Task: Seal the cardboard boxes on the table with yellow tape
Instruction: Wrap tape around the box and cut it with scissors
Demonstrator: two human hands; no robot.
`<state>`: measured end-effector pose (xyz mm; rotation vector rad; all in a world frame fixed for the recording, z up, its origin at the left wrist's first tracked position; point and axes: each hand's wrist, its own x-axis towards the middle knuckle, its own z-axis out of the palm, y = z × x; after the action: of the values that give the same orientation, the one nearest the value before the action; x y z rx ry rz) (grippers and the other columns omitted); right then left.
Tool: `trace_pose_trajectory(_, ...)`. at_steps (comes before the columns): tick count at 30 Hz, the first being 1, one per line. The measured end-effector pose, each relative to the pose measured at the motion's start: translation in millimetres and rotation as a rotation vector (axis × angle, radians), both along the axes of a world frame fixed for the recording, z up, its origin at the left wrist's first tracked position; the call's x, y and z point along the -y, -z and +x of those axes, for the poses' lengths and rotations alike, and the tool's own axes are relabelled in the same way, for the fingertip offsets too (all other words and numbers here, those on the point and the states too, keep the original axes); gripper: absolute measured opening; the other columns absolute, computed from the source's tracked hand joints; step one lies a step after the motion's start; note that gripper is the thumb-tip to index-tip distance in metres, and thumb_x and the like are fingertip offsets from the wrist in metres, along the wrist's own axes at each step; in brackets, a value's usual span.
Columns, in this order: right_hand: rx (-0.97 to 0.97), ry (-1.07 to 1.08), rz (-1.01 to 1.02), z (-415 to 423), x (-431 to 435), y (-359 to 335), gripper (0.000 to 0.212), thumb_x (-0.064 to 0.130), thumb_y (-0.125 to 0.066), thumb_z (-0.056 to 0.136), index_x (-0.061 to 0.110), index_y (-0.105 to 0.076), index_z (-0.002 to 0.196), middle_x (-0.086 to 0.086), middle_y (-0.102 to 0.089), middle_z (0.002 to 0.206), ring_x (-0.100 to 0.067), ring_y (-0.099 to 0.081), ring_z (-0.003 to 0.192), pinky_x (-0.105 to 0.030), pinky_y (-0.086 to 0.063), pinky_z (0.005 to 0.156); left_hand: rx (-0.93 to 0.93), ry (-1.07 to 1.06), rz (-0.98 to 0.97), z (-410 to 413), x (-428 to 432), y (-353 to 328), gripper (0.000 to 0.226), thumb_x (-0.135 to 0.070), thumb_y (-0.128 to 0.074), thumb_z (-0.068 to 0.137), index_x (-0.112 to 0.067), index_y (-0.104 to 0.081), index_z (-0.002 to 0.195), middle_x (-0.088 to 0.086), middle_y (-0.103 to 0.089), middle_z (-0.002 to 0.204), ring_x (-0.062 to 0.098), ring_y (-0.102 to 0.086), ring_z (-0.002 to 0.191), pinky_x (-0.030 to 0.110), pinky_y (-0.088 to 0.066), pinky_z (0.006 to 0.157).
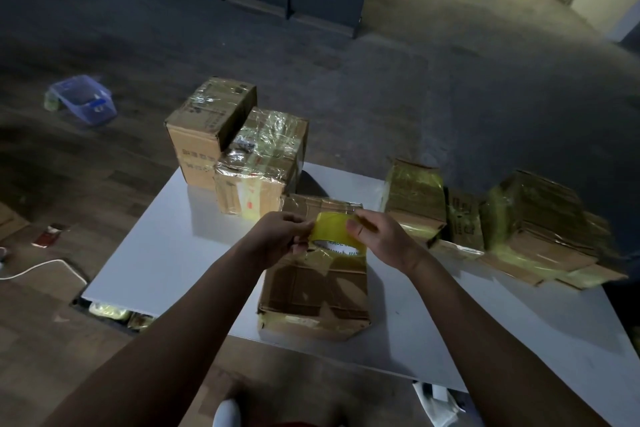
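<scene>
Centre frame, over the worn box (311, 291) on the bench (166, 253), left hand (278, 236) pinches the tape roll (334, 230) edge, right hand (381, 239) grips its rim; roll looks light and stiff, film thin, sticky, crease-prone.

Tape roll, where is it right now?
Head view, centre: the tape roll is held between the left hand and right hand, above the nearest box.

"MADE IN" on tape roll (333, 225)
</scene>
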<state>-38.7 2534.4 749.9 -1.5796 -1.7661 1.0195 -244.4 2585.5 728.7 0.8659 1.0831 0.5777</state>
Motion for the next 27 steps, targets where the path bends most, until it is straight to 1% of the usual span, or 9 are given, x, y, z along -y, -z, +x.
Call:
trace_pose_trajectory(2, 0.02, -0.021, -0.006, -2.6, -0.2, 0.3, 0.02, 0.028, -0.052, 0.098, 0.026, -0.058, 0.078, 0.013, -0.052, 0.069, 0.006, -0.049, 0.062, -0.015, -0.037, 0.063, -0.071, -0.025, 0.023, 1.2, 0.8, -0.6, 0.007, 0.0, -0.06, 0.09, 0.007, -0.06, 0.087, 0.012, -0.053, 0.061, 0.012, -0.052, 0.041, 0.02, -0.044, 0.041)
trace_pose_trajectory(5, 0.07, -0.015, 0.019, -8.5, -1.6, 1.3, 0.029, 0.03, -0.053, 0.098, 0.03, -0.05, 0.069, 0.012, -0.045, 0.06, 0.003, -0.044, 0.055, -0.017, -0.032, 0.056, -0.231, -0.062, 0.091, 6.1, 3.0, 1.4, 0.014, -0.002, -0.062, 0.09, 0.002, -0.061, 0.077, 0.012, -0.055, 0.061, 0.013, -0.052, 0.042, 0.021, -0.041, 0.039)
trace_pose_trajectory(8, 0.16, -0.043, 0.066, -13.1, -6.0, 0.1, 0.029, 0.039, -0.052, 0.094, 0.025, -0.052, 0.069, 0.007, -0.046, 0.062, -0.005, -0.041, 0.057, -0.026, -0.031, 0.056, -0.406, -0.079, 0.218, 10.2, 4.4, 5.8, 0.025, -0.006, -0.063, 0.091, -0.005, -0.061, 0.066, 0.009, -0.057, 0.058, 0.015, -0.053, 0.047, 0.022, -0.042, 0.044)
trace_pose_trajectory(10, 0.257, -0.064, 0.078, -9.0, -8.6, 3.3, 0.031, 0.035, -0.056, 0.095, 0.015, -0.054, 0.071, 0.004, -0.046, 0.061, -0.009, -0.04, 0.056, -0.028, -0.03, 0.054, -0.509, -0.072, 0.305, 7.9, 2.6, 4.6, 0.032, -0.009, -0.061, 0.092, -0.009, -0.059, 0.06, 0.006, -0.057, 0.057, 0.015, -0.054, 0.05, 0.024, -0.045, 0.049)
trace_pose_trajectory(17, 0.477, -0.048, 0.073, -16.0, -19.0, -6.0, 0.043, 0.045, -0.057, 0.092, 0.005, -0.058, 0.075, -0.011, -0.057, 0.069, -0.011, -0.042, 0.055, -0.028, -0.028, 0.051, -0.348, -0.11, 0.221, -1.5, -8.0, 0.1, 0.016, -0.004, -0.058, 0.093, 0.003, -0.062, 0.079, 0.01, -0.057, 0.07, 0.016, -0.059, 0.062, 0.024, -0.054, 0.055)
trace_pose_trajectory(20, 0.487, -0.054, 0.024, -24.2, -21.5, -4.8, 0.042, 0.051, -0.057, 0.09, 0.012, -0.054, 0.075, -0.004, -0.054, 0.069, -0.01, -0.044, 0.057, -0.028, -0.029, 0.051, -0.237, -0.115, 0.126, -13.3, -6.9, 7.2, 0.018, -0.009, -0.062, 0.092, 0.009, -0.062, 0.096, 0.013, -0.058, 0.078, 0.018, -0.059, 0.069, 0.02, -0.051, 0.052)
trace_pose_trajectory(22, 0.466, -0.052, 0.013, -30.8, -20.8, -0.3, 0.036, 0.052, -0.059, 0.089, 0.018, -0.052, 0.078, 0.001, -0.052, 0.07, -0.009, -0.047, 0.06, -0.027, -0.032, 0.052, -0.191, -0.105, 0.087, -20.7, -4.2, 12.5, 0.02, -0.015, -0.068, 0.089, 0.004, -0.064, 0.09, 0.01, -0.061, 0.075, 0.016, -0.06, 0.068, 0.019, -0.05, 0.051)
trace_pose_trajectory(25, 0.37, -0.01, 0.012, -34.2, -20.3, 2.3, 0.034, 0.048, -0.06, 0.089, 0.014, -0.058, 0.084, 0.001, -0.055, 0.073, -0.008, -0.05, 0.06, -0.024, -0.037, 0.054, -0.267, -0.156, 0.13, -26.6, -4.0, 21.5, 0.016, -0.015, -0.073, 0.085, -0.002, -0.065, 0.081, 0.011, -0.064, 0.077, 0.015, -0.062, 0.069, 0.017, -0.05, 0.05)
trace_pose_trajectory(27, 0.26, 0.011, -0.049, -31.2, -16.9, 5.4, 0.035, 0.045, -0.056, 0.092, 0.012, -0.064, 0.096, -0.002, -0.063, 0.083, -0.01, -0.058, 0.071, -0.028, -0.046, 0.063, -0.281, -0.201, 0.123, -29.8, -6.7, 27.5, 0.016, -0.014, -0.073, 0.085, -0.002, -0.064, 0.08, 0.014, -0.063, 0.08, 0.018, -0.063, 0.071, 0.022, -0.054, 0.056)
